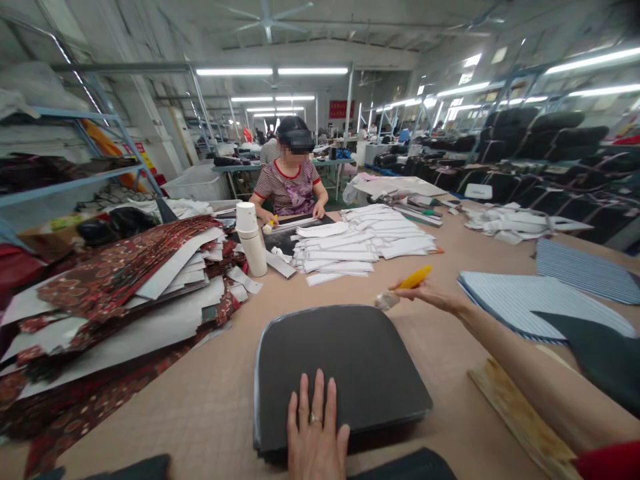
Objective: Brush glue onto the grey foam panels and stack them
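My left hand [317, 423] lies flat on a stack of dark grey panels [345, 360], its fingers stretched out over the top sheet. The panels have rounded far corners, and a whitish film runs along their left and far edges. In my right hand [420, 293] is a brush [414, 277] with a yellow handle. Its pale bristles point left, at the far right corner of the stack; whether they touch it I cannot tell. Right of the stack, under my right forearm, lies a stained wooden board [520, 417].
Patterned red-brown fabric pieces [125, 273] are heaped at left. A white bottle [251, 240] stands beyond the stack, near many white strips [365, 240]. Blue striped panels [545, 300] lie at right. Across the table a person [290, 177] works with another yellow-handled brush.
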`<state>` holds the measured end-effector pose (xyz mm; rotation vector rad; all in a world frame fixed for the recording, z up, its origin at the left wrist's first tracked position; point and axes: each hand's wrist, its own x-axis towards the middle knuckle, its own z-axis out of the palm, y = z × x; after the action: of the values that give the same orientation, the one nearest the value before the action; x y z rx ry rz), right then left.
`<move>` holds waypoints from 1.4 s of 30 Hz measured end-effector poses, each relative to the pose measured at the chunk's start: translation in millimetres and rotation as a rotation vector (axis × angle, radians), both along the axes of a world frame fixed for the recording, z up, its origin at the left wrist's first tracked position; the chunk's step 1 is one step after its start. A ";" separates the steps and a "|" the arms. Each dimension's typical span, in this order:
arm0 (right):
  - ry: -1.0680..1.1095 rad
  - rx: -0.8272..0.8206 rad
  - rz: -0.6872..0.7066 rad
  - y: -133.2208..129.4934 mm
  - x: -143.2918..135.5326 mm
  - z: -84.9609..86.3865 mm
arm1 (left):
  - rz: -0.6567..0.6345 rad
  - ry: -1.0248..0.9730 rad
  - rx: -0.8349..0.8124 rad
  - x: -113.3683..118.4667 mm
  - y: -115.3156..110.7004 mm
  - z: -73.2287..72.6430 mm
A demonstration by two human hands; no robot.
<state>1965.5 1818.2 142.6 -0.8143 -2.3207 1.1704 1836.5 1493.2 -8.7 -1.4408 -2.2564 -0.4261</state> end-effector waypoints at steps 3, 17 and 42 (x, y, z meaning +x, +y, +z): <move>0.062 0.047 -0.123 -14.8 8.7 0.6 | -0.021 0.054 0.007 -2.3 -0.5 1.1; 0.305 0.119 -0.353 -60.6 -13.9 -31.2 | -0.053 0.199 0.011 -11.6 -2.5 1.5; 0.088 0.304 -0.717 -249.9 98.7 -51.4 | -0.099 -0.259 -0.023 1.8 -4.4 36.6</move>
<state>2064.2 1568.3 91.2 -1.2864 -1.8106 0.5145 1838.2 1488.8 27.9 -1.5937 -2.4013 -0.6534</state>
